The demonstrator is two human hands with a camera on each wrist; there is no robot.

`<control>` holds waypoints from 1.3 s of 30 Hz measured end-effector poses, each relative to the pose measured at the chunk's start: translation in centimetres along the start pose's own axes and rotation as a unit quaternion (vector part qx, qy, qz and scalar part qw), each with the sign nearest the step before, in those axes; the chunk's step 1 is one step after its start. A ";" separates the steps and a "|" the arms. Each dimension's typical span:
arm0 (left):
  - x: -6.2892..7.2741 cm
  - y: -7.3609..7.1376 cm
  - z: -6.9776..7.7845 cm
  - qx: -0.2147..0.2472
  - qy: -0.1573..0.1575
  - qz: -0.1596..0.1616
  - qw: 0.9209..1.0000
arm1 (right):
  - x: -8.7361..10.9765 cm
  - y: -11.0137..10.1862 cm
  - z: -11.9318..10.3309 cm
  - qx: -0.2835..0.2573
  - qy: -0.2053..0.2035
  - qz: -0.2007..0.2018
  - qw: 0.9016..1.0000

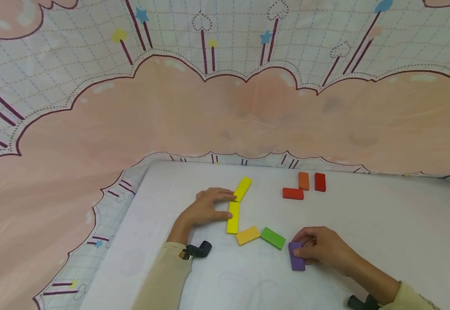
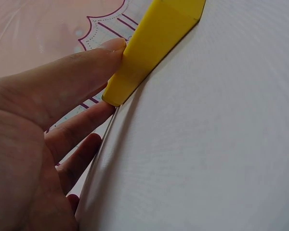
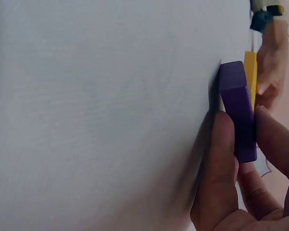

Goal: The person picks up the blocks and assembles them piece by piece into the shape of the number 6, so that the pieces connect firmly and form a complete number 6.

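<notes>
We see the left hand between the left edge of the white tabletop and a bent row of blocks; its fingers are extended and relaxed, the thumb touching a bright yellow rectangular block and the index finger at a second yellow rectangular block beyond it. From the nearer yellow one we follow an amber rectangular block, then a green rectangular block. Just right of the green, well in from the far edge, the right hand pinches a purple rectangular block between thumb and fingers. Nearer the far edge, we find an orange rectangular block and two red rectangular blocks.
</notes>
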State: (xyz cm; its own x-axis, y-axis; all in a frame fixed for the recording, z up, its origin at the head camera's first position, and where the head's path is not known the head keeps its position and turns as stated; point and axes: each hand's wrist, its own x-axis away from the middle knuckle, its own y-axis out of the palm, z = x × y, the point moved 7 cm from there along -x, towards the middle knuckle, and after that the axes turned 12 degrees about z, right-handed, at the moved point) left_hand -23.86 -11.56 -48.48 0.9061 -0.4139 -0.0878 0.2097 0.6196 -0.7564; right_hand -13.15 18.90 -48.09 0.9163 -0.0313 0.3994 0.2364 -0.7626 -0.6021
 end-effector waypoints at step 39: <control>0.0 -0.1 0.0 0.002 -0.007 0.000 1.000 | 0.7 0.7 -1.1 0.149 -0.089 -0.022 0.985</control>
State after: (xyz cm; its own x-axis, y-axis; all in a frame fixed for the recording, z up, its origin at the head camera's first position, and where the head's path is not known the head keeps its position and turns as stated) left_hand -23.87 -11.59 -48.40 0.9111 -0.4048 -0.0782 0.2116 0.6220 -0.7539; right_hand -12.68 17.62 -47.41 0.9388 0.1308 0.3186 0.3373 -0.5358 -0.7740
